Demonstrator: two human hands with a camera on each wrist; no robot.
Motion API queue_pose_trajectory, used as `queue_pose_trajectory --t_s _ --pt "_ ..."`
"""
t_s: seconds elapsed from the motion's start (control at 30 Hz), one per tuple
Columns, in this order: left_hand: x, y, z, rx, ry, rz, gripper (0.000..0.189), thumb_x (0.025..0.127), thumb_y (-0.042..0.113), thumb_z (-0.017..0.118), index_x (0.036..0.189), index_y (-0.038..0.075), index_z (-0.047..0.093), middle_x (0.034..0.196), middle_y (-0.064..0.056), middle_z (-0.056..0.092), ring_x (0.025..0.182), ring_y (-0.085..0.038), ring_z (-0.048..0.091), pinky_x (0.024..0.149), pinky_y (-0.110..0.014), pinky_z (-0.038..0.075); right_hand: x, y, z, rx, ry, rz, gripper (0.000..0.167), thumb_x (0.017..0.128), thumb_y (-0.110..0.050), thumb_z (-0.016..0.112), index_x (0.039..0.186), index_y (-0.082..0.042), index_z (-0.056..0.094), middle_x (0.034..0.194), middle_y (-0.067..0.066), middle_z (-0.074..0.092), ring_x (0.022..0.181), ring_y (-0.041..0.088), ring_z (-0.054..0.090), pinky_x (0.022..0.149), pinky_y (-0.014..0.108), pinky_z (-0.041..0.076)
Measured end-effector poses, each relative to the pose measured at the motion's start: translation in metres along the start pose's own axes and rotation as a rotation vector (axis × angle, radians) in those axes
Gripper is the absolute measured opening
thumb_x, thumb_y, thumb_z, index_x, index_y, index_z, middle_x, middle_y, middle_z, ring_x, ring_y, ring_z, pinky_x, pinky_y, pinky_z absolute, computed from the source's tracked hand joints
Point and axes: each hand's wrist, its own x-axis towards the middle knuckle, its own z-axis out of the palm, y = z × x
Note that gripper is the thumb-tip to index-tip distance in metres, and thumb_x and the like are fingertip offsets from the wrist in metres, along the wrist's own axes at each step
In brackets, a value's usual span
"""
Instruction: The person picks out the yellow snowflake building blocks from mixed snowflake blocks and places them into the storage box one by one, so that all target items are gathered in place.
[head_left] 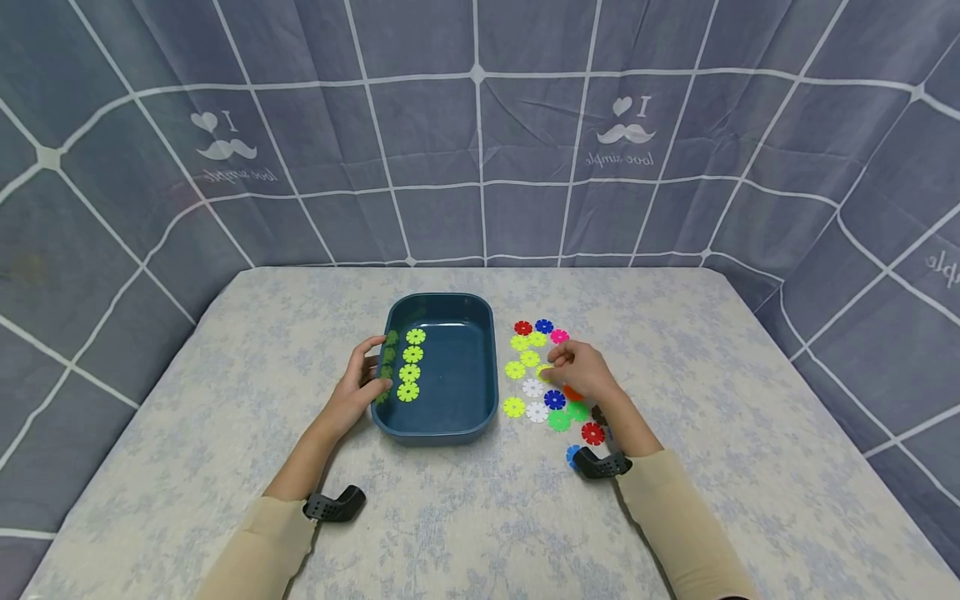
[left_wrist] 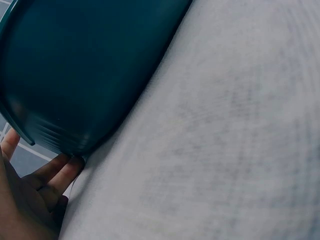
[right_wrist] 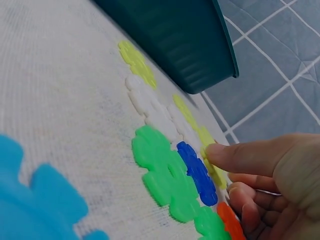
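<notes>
4 yellow discs [head_left: 412, 355] in tub [head_left: 459, 371], head-view ctr; L hand [head_left: 351, 396] grips tub's left rim. R hand [head_left: 588, 371], ctr-right, nearer loose discs [head_left: 529, 358]; tub lies left. L wrist: tub cut off upper left, discs unseen. R wrist: thumb on loose yellow disc [right_wrist: 216, 172], right of ctr; fingertips part-hidden, can't tell if pinched.

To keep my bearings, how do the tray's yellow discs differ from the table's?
The tray discs form one column; table discs are scattered. Table discs lie among other colours; tray discs don't. The right hand touches a table disc, but no tray disc. Both are yellow and flower-shaped.
</notes>
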Motion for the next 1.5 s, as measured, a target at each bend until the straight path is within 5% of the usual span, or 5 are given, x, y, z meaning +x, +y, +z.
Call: queue_pose_trajectory --t_s 0.6,0.93,1.5 --pt "0.0025 -0.0032 -0.0007 0.021 0.007 -0.019 0.069 0.092 0.006 0.051 0.154 0.015 0.020 0.142 -0.029 0.038 0.125 -0.043 0.044 0.095 -0.053 0.039 -0.0032 -0.0027 -0.0002 -0.062 -0.029 -0.047 0.032 0.082 -0.016 0.078 0.100 0.000 0.058 0.086 0.008 0.051 0.077 0.023 0.048 0.067 0.031 0.043" --pt "0.0010 -0.0006 0.0002 0.015 0.004 -0.022 0.070 0.092 0.007 0.051 0.154 0.017 0.020 0.143 -0.028 0.038 0.125 -0.042 0.045 0.095 -0.052 0.040 -0.0016 0.0026 0.0020 0.006 -0.010 -0.091 0.023 0.088 -0.014 0.072 0.099 0.000 0.058 0.084 0.008 0.053 0.074 0.022 0.048 0.067 0.031 0.043" --pt "-0.0013 0.0041 0.0007 0.009 0.002 -0.019 0.070 0.091 0.007 0.052 0.153 0.015 0.020 0.142 -0.030 0.038 0.125 -0.043 0.044 0.094 -0.054 0.039 -0.0014 0.0005 -0.0050 0.211 0.011 -0.026 0.021 0.090 -0.013 0.070 0.099 0.001 0.057 0.077 0.006 0.051 0.068 0.021 0.045 0.060 0.027 0.039"
